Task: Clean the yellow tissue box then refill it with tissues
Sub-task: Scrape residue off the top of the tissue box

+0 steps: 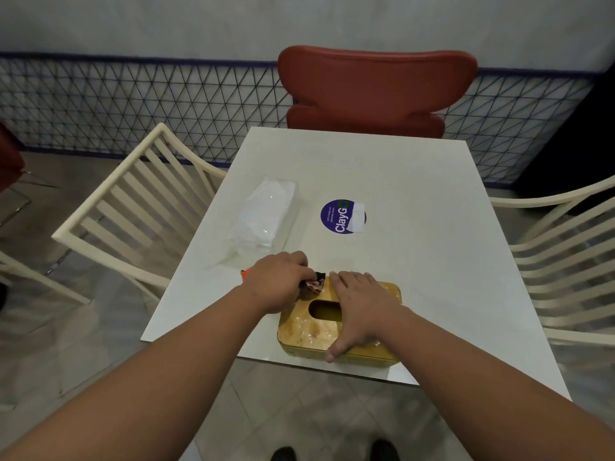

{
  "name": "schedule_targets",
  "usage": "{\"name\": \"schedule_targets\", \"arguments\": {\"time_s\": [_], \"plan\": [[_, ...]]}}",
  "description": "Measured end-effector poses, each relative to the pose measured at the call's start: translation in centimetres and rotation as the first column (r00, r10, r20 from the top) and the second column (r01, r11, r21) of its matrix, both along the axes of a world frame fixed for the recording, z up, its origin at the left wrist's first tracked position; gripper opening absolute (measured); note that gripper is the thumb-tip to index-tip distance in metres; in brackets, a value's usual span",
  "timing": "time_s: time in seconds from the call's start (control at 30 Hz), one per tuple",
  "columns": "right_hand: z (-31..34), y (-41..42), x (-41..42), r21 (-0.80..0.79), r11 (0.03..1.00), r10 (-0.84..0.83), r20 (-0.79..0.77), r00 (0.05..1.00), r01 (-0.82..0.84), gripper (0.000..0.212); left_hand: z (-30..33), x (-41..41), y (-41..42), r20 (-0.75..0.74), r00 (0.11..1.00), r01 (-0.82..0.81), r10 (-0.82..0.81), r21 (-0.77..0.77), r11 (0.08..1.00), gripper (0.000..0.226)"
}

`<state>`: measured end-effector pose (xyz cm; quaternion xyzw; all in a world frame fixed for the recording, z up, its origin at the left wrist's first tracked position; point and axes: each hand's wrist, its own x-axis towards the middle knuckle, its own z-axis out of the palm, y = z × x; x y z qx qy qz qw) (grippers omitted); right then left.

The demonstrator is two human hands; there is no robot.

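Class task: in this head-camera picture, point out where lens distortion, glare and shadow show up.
Head view: wide-angle bending curves the fence rail and chair at the edges; small glints on the tissue pack wrap; dim, flat light; soft shadow under the hands beside the box; forearms slightly soft at the bottom.

One text can be read. A round purple sticker [342, 216] lies on the white square table top [399, 181], at about 12 o'clock from the hands. On it stands "ClayGo" in big white letters, the last letter being a green ring. Above this word are two small white lines, "Let's keep our" and a second line too small to be sure. A white paper strip [357, 217] covers the sticker's right part.
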<state>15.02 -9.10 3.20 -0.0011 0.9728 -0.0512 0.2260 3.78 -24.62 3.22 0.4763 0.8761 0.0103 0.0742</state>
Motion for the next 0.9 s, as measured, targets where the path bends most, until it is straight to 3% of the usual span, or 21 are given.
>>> {"name": "schedule_targets", "arguments": {"time_s": [0.1,0.2,0.3,0.57,0.67,0.8,0.9], "plan": [[0.1,0.0,0.0,-0.004,1.0,-0.003,0.007,1.0,0.003,0.141,0.2,-0.6,-0.6,-0.001,0.998,-0.06,0.06,-0.007,0.998,0.033],[0.1,0.0,0.0,-0.009,1.0,-0.004,0.01,1.0,0.004,0.141,0.9,-1.9,-2.6,0.223,0.93,-0.321,0.292,0.105,0.941,0.026],[0.0,0.1,-0.1,-0.011,1.0,-0.002,0.005,1.0,0.002,0.142,1.4,-2.2,-3.2,0.409,0.83,-0.486,0.378,0.2,0.851,0.023],[-0.3,0.2,0.0,-0.013,1.0,-0.003,-0.001,1.0,0.003,0.142,0.8,-0.3,-2.0,0.423,0.809,-0.494,0.409,0.112,0.862,0.021],[-0.3,0.2,0.0,-0.019,1.0,-0.004,-0.005,1.0,0.004,0.142,0.9,0.2,-2.6,0.415,0.833,-0.427,0.365,0.063,0.902,0.021],[-0.2,0.1,0.0,-0.017,1.0,-0.009,-0.003,1.0,0.009,0.142,0.9,0.2,-1.1,0.357,0.857,-0.45,0.372,0.165,0.878,0.023],[-0.1,0.1,0.0,-0.021,1.0,-0.011,0.008,1.0,0.011,0.141,0.8,0.5,-1.3,0.309,0.886,-0.391,0.346,0.096,0.916,0.024]]}}
